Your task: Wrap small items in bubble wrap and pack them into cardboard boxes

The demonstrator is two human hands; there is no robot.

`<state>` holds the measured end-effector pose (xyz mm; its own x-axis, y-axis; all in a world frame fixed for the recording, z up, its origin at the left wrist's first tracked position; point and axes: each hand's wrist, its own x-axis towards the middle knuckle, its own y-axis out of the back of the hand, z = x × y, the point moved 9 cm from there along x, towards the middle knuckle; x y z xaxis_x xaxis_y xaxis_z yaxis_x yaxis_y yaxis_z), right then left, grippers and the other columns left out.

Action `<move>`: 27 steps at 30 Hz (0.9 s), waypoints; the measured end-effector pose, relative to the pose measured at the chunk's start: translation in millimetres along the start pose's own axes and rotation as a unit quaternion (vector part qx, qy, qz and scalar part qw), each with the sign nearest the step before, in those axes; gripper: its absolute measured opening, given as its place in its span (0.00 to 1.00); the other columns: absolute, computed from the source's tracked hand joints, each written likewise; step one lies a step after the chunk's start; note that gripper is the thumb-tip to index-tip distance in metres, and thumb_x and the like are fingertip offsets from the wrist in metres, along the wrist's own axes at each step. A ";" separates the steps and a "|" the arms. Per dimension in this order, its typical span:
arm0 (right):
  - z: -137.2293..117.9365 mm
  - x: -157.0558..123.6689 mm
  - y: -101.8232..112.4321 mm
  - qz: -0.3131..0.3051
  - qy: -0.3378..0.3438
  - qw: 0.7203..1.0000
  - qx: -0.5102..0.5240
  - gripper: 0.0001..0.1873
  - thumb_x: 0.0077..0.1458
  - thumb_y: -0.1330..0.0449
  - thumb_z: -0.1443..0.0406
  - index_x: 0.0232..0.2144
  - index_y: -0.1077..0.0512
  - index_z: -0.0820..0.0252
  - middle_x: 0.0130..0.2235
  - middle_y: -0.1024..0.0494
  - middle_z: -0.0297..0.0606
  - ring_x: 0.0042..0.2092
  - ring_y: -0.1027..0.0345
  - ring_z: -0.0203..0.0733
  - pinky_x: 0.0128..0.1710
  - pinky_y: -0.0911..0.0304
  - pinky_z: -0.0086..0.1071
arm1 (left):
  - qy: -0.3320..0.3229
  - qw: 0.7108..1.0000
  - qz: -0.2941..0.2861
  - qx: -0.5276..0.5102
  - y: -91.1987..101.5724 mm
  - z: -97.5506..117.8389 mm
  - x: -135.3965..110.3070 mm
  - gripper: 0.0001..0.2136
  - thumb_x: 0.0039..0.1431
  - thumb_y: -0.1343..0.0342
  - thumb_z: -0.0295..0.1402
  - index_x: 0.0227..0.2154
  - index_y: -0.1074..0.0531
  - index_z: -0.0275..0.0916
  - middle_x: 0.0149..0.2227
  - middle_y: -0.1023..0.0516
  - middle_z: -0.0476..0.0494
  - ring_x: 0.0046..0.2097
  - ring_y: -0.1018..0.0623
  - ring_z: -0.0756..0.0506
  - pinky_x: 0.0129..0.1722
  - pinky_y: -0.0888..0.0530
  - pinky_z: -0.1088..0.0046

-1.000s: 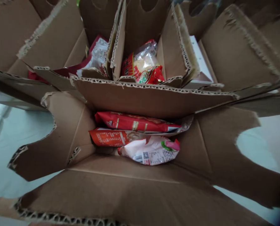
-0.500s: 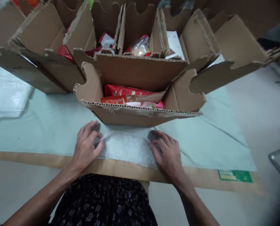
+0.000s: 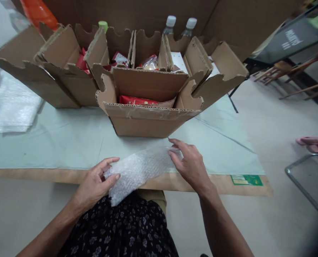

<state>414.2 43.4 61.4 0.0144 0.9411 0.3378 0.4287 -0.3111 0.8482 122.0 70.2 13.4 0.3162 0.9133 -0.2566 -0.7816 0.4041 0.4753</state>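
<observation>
While L hand [image 3: 96, 182] grips one end w/ thumb on top & R hand [image 3: 192, 162] pinches other btwn thumb & fingers, bubble-wrap strip [image 3: 137, 171] slants btwn them at near edge of table [image 3: 75, 146] — just in front of open front box [image 3: 145, 123]. Done, by look of it: red packet [image 3: 137, 100] inside that box. Not done: strip isn't round anything or in box; flaps up, unsealed. Wrap stack [image 3: 16, 107] untouched, far L — open boxes [image 3: 70, 80] in row behind, several w/ contents, also unsealed.
</observation>
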 end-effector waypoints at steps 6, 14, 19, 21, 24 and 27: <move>-33.7 13.2 -25.7 0.005 0.068 0.996 -0.051 0.17 0.64 0.46 0.71 0.52 0.25 0.56 0.39 0.16 0.39 0.40 0.25 0.47 0.44 0.36 0.42 | -0.030 0.996 -0.045 -0.067 -18.9 -10.1 -31.1 0.28 0.64 0.43 0.37 0.66 0.33 0.42 0.50 0.15 0.38 0.47 0.16 0.42 0.45 0.18 0.66; -72.0 21.1 -32.8 0.021 0.147 0.987 0.058 0.24 0.67 0.45 0.70 0.63 0.33 0.54 0.59 0.22 0.44 0.59 0.31 0.52 0.57 0.35 0.49 | 0.020 0.943 -0.238 -0.231 -49.0 -14.1 -60.8 0.26 0.58 0.41 0.38 0.60 0.25 0.46 0.52 0.16 0.40 0.53 0.17 0.37 0.56 0.22 0.54; -56.2 -47.2 -19.0 -0.113 0.107 0.978 0.136 0.36 0.63 0.45 0.73 0.70 0.42 0.49 0.64 0.28 0.42 0.65 0.34 0.49 0.61 0.34 0.52 | 0.071 0.935 -0.244 -0.248 -59.5 -10.2 -60.9 0.28 0.56 0.43 0.29 0.62 0.27 0.45 0.52 0.16 0.40 0.52 0.17 0.39 0.53 0.20 0.57; -64.2 -77.3 -23.1 -0.160 0.094 0.969 0.161 0.38 0.62 0.42 0.70 0.72 0.46 0.51 0.66 0.30 0.45 0.67 0.36 0.52 0.63 0.34 0.53 | 0.076 0.951 -0.215 -0.210 -59.5 -11.2 -54.3 0.23 0.60 0.44 0.31 0.59 0.25 0.44 0.49 0.14 0.41 0.49 0.16 0.40 0.49 0.18 0.59; -83.4 -100.3 -35.1 -0.142 0.068 0.965 0.210 0.37 0.62 0.38 0.66 0.70 0.44 0.53 0.61 0.24 0.46 0.62 0.30 0.52 0.59 0.30 0.52 | 0.053 0.960 -0.200 -0.186 -59.8 -8.5 -46.3 0.18 0.64 0.46 0.36 0.55 0.22 0.41 0.39 0.13 0.42 0.40 0.15 0.43 0.43 0.17 0.62; -76.4 -100.2 -47.2 -0.049 -0.042 0.968 0.243 0.24 0.65 0.41 0.68 0.62 0.32 0.51 0.51 0.17 0.41 0.51 0.22 0.47 0.51 0.24 0.45 | -0.016 0.988 -0.133 -0.080 -44.0 -2.6 -37.3 0.18 0.64 0.44 0.38 0.54 0.22 0.41 0.30 0.16 0.48 0.30 0.19 0.47 0.34 0.19 0.68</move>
<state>323.5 -46.3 18.7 0.0161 0.9769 0.2133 0.8057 -0.1390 0.5758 143.1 18.2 -0.1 0.5374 0.7777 -0.3261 -0.7419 0.6199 0.2555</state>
